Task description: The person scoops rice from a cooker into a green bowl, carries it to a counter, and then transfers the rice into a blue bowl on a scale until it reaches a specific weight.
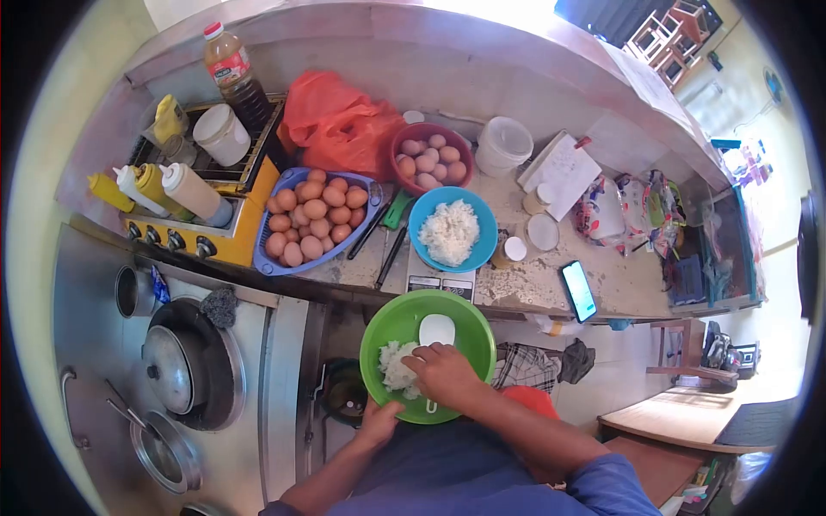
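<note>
A green plastic bowl (pixel 476 311) is in front of my body, with a clump of cooked white rice (pixel 395 368) on its left side. My left hand (pixel 379 423) grips the bowl's near-left rim. Inside the bowl, my right hand (pixel 443 371) has its fingers curled together at the rice's right edge; the fingertips are partly hidden. A white rice paddle (pixel 437 330) lies in the bowl, its blade beyond my right hand and its handle end nearer me, the middle covered by that hand. Just past the bowl, a blue bowl (pixel 416 230) of rice sits on a kitchen scale (pixel 447 282).
Brown eggs fill a blue basket (pixel 274 263) and a red bowl (pixel 399 172) on the counter. A phone (pixel 577 291) lies near the front edge. Left are a yellow stove (pixel 189 245) with squeeze bottles and a lidded pan (pixel 168 368). Small jars (pixel 514 249) stand right of the scale.
</note>
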The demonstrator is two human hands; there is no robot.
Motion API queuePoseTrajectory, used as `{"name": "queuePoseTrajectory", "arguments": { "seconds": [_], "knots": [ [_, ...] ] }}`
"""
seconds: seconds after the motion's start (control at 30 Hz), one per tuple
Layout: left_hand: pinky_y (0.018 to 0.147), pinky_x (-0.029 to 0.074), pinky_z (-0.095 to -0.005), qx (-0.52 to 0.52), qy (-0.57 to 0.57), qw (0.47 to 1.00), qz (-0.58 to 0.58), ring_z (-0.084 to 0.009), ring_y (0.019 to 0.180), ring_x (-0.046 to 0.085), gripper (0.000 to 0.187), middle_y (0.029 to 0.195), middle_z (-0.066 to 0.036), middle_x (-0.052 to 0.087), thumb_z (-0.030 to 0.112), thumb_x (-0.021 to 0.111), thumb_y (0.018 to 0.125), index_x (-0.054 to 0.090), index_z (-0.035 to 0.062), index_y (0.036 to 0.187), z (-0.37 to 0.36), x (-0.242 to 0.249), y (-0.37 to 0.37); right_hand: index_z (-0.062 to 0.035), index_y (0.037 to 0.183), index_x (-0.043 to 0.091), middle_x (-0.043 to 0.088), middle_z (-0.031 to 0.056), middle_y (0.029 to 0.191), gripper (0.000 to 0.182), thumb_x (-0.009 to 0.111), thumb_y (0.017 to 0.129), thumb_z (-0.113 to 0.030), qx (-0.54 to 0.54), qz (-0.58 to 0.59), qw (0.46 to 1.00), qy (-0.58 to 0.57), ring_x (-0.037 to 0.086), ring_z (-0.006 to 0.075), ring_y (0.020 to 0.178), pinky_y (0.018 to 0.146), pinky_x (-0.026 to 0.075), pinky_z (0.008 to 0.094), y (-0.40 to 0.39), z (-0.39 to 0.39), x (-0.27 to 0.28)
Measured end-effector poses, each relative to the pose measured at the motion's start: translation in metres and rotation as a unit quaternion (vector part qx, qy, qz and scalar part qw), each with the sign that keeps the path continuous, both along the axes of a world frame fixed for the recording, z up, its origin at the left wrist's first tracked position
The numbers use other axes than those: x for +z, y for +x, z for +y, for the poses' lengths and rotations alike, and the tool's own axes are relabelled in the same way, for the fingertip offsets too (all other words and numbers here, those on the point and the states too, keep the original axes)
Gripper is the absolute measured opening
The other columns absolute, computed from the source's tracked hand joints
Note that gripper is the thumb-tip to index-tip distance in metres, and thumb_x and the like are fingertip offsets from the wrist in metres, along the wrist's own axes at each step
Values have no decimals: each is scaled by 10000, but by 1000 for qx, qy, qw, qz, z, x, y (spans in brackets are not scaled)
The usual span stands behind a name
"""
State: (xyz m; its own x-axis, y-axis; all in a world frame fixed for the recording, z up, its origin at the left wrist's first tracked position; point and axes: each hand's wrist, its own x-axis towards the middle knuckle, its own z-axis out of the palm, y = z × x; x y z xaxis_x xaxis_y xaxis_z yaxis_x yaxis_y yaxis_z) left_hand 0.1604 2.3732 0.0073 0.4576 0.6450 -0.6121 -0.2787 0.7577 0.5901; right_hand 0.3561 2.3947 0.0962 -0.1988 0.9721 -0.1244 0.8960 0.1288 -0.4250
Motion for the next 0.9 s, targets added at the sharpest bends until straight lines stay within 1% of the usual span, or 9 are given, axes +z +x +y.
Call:
{"name": "queuePoseTrajectory", "arguments": {
  "seconds": [0.23,0.3,0.43,0.53,0.6,0.67,0.73,0.8,0.9],
  "knots": [
    [880,486,-322,4,-12,1000,3,-206,1100,547,642,1240,-91,515,-121,471,751,373,53,1361,3,2,2,-97,995,641,650,68,874,265,637,752,-201,68,-36,997,8,657,252,813,700,524,374,-5,1,-32],
    [893,483,-329,8,-2,1000,24,-215,1108,545,634,1232,-88,515,-123,468,752,377,51,1355,3,-2,3,-72,894,616,644,108,837,155,590,752,-128,90,-4,995,48,668,261,817,701,542,364,-8,2,-32],
    [902,482,-336,11,5,999,36,-219,1128,538,638,1252,-92,509,-120,473,751,375,51,1357,6,-8,4,-81,966,652,656,91,855,229,613,762,-178,77,6,997,15,667,269,807,703,533,379,-10,8,-56],
    [917,480,-346,6,-14,1000,5,-228,1133,545,623,1256,-102,522,-120,480,750,400,46,1345,7,-13,0,-74,976,680,676,91,896,221,654,774,-162,1,76,992,-99,669,240,817,724,531,341,-4,15,-48],
    [905,492,-343,19,-15,1000,19,-233,1108,571,603,1237,-108,551,-121,492,744,437,40,1322,9,-16,0,-49,974,688,700,120,937,232,694,786,-184,-88,289,941,-153,681,271,828,723,540,355,15,20,-27],
    [910,499,-365,19,-6,999,28,-258,1104,575,601,1234,-122,548,-104,487,749,427,42,1330,12,-23,-4,-44,1035,693,705,138,930,350,770,771,-261,-147,354,917,-109,683,248,800,725,534,342,40,33,-2],
    [914,507,-388,18,-1,999,40,-283,1099,579,601,1231,-135,545,-87,483,754,417,43,1337,14,-24,-12,-65,1035,699,705,33,832,300,786,766,-165,-251,296,921,-22,624,114,714,698,514,289,64,58,39],
    [934,504,-416,28,-29,998,53,-301,1114,577,595,1246,-155,544,-77,483,751,415,23,1333,18,-20,-23,-70,1069,695,708,83,865,331,777,779,-209,-273,256,920,114,646,165,730,708,518,301,90,92,50],
    [901,515,-372,68,-43,996,49,-283,1100,588,595,1272,-126,547,-108,497,748,437,23,1326,15,-37,-42,-70,1096,685,699,151,904,331,739,811,-228,-207,167,951,158,661,230,752,719,525,325,118,131,36]
  ]
}}
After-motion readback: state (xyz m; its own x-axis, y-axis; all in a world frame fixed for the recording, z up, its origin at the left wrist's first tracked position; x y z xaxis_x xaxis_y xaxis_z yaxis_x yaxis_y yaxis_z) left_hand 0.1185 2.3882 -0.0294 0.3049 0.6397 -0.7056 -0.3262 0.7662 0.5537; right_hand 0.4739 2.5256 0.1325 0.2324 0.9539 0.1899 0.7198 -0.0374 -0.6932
